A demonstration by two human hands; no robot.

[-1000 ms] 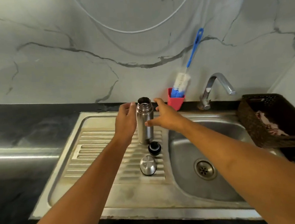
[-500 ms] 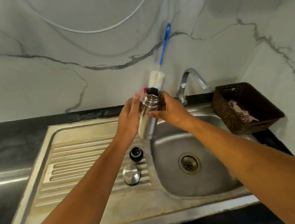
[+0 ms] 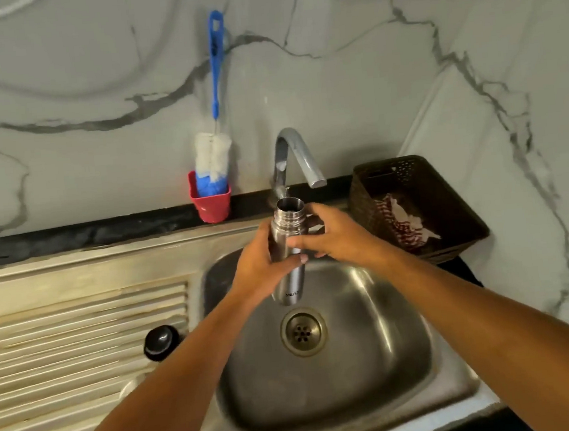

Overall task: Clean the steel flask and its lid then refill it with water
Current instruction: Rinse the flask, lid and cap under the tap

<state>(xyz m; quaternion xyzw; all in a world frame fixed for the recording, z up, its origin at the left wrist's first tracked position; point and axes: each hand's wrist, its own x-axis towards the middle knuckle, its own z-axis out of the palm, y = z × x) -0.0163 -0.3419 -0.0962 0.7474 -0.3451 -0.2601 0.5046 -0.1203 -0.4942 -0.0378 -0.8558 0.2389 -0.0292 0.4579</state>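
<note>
Head cam looks down into the sink. Both hands are on the steel flask, holding it roughly upright over the basin, right above the drain. So the left hand wraps the body from the left with fingers curled across the front, and the right hand grips it from the right just under the threaded neck. Its open mouth sits just below and a bit left of the tap spout. Over on the ribbed drainboard there's the black inner lid, well apart from the flask. A bottle brush stands in a red cup by the wall, and a dark basket sits on the surface at right.
</note>
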